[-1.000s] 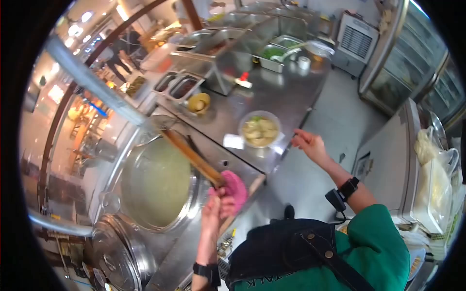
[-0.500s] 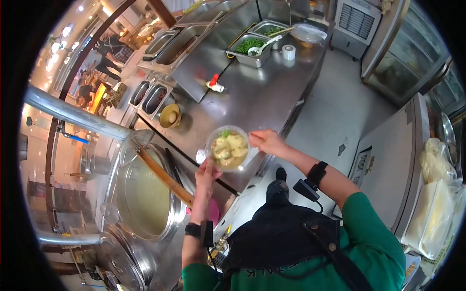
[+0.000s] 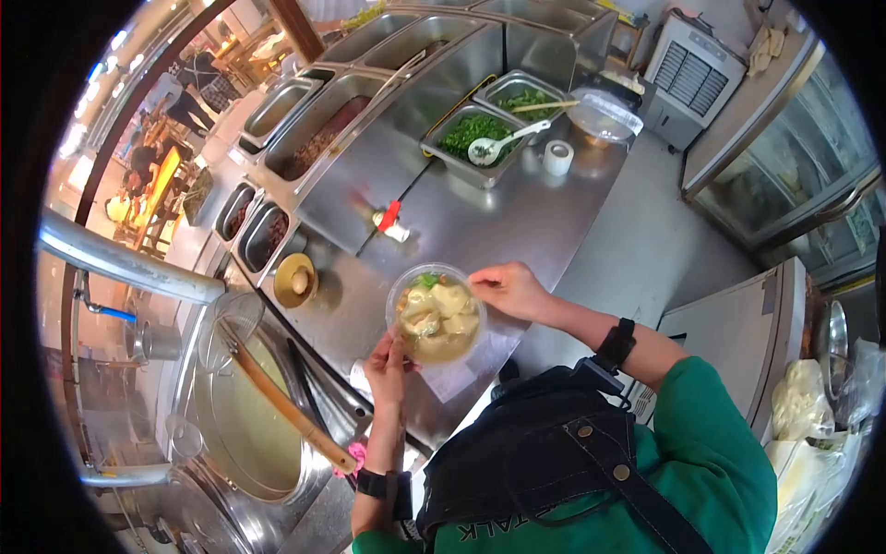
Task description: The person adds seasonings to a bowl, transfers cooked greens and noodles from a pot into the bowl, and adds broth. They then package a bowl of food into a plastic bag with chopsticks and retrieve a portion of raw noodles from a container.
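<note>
Between my hands is a round clear plastic bowl (image 3: 437, 346) of pale dumplings (image 3: 452, 300) in broth, with a bit of green at its far side. My left hand (image 3: 388, 365) grips the near left rim between thumb and fingers. At the right rim, my right hand (image 3: 509, 288) has its fingers pinched together on the edge. A white sheet of paper (image 3: 449, 377) shows on the steel counter beneath the bowl. Beyond lies a red and white object (image 3: 392, 222), and to the left a small yellowish bowl (image 3: 293, 281) holds something round and pale.
A large pot (image 3: 249, 425) of cloudy liquid stands at left, a wooden-handled strainer (image 3: 286, 402) across it. Steel pans hold chopped greens (image 3: 475, 137) with a white ladle (image 3: 498, 145). A white roll (image 3: 556, 158) is beside them. People sit and stand beyond the counter.
My view has shifted, and the bowl with both hands appears lower in it. More of the white paper shows under the bowl. Both hands stay at its rim.
</note>
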`<state>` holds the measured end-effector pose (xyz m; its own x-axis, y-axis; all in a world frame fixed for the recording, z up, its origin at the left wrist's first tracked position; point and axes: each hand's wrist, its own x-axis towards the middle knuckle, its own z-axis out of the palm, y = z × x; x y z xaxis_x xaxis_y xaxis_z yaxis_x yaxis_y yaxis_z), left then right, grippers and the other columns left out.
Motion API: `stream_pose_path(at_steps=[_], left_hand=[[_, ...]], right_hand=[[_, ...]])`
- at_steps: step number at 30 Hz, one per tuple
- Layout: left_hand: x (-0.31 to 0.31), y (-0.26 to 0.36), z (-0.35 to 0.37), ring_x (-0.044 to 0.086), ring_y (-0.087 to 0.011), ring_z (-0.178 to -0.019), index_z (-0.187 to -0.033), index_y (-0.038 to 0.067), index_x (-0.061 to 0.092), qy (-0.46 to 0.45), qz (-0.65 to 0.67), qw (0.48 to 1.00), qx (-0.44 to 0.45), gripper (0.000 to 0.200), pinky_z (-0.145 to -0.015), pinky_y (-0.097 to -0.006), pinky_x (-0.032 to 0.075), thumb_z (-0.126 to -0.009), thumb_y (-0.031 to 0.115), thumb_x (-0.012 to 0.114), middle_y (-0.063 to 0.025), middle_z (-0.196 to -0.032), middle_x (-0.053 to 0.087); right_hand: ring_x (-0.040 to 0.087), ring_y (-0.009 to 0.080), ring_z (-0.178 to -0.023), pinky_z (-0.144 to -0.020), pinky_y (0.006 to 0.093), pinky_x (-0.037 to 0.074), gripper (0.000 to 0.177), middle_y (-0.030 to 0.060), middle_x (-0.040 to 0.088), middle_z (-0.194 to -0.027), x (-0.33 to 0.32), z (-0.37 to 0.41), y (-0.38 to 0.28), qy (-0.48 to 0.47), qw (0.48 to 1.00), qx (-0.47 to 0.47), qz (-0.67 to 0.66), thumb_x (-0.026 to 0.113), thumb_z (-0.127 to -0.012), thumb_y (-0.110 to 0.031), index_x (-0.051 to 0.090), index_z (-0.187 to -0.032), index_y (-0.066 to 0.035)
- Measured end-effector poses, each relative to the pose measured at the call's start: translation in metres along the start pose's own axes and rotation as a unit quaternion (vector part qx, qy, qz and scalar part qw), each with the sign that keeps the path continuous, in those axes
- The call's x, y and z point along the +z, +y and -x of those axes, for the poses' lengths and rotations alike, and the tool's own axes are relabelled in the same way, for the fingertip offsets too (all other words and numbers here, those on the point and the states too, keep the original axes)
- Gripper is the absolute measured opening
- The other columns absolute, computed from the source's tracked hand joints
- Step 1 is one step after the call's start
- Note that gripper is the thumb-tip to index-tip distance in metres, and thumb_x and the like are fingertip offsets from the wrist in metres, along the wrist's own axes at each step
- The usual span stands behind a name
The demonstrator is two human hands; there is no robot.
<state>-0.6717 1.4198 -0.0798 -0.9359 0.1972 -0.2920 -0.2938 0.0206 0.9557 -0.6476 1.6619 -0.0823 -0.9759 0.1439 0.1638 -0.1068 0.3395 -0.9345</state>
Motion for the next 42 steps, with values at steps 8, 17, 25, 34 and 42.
stream_pose_path(at_steps=[8, 17, 25, 34, 42], left_hand=[[0.108, -0.019, -0.057, 0.053, -0.0082, -0.055, -0.105, -0.001, 0.057, 0.000, 0.049, 0.999, -0.014, 0.024, -0.050, -0.0205, 0.046, -0.086, 0.012, 0.049, -0.0044, -0.075, 0.060], [0.177, -0.016, -0.072, 0.054, -0.0089, -0.053, -0.107, 0.001, 0.056, 0.072, 0.079, 0.994, -0.023, 0.028, -0.049, -0.0199, 0.045, -0.085, 0.017, 0.052, -0.0033, -0.069, 0.059], [0.214, -0.017, -0.070, 0.054, -0.0090, -0.054, -0.110, 0.001, 0.054, 0.129, 0.083, 0.987, -0.041, 0.031, -0.051, -0.0193, 0.044, -0.085, 0.020, 0.053, -0.0026, -0.070, 0.059], [0.224, -0.023, -0.068, 0.056, -0.0117, -0.058, -0.111, -0.003, 0.052, 0.139, 0.107, 0.984, -0.034, 0.031, -0.052, -0.0247, 0.048, -0.086, 0.016, 0.050, -0.0077, -0.075, 0.060], [0.223, -0.018, -0.069, 0.056, -0.0102, -0.058, -0.111, -0.002, 0.053, 0.146, 0.101, 0.982, -0.061, 0.031, -0.052, -0.0232, 0.048, -0.086, 0.016, 0.051, -0.0059, -0.073, 0.060]], right_hand=[[0.060, 0.0223, -0.062, -0.060, 0.0296, 0.047, 0.020, 0.0124, 0.063, -0.076, -0.089, -0.054, 0.052, -0.018, 0.993, 0.045, 0.103, 0.054, -0.074, -0.017, 0.064, -0.086, -0.004], [0.060, 0.0283, -0.064, -0.058, 0.0370, 0.047, 0.014, 0.0135, 0.061, -0.072, -0.182, -0.142, 0.059, -0.041, 0.982, -0.114, 0.148, 0.058, -0.073, -0.018, 0.065, -0.080, -0.008], [0.059, 0.0327, -0.068, -0.059, 0.0408, 0.046, 0.023, 0.0157, 0.060, -0.070, -0.181, -0.268, 0.105, -0.131, 0.875, -0.285, 0.367, 0.053, -0.072, -0.009, 0.060, -0.094, -0.004], [0.059, 0.0202, -0.071, -0.057, 0.0293, 0.045, 0.015, 0.0103, 0.060, -0.071, -0.136, -0.290, 0.110, -0.182, 0.666, -0.383, 0.614, 0.052, -0.069, -0.012, 0.059, -0.079, -0.005], [0.061, 0.0299, -0.073, -0.063, 0.0395, 0.048, 0.011, 0.0177, 0.060, -0.075, -0.162, -0.294, 0.082, -0.250, 0.769, -0.294, 0.510, 0.051, -0.070, -0.005, 0.061, -0.072, -0.002]])
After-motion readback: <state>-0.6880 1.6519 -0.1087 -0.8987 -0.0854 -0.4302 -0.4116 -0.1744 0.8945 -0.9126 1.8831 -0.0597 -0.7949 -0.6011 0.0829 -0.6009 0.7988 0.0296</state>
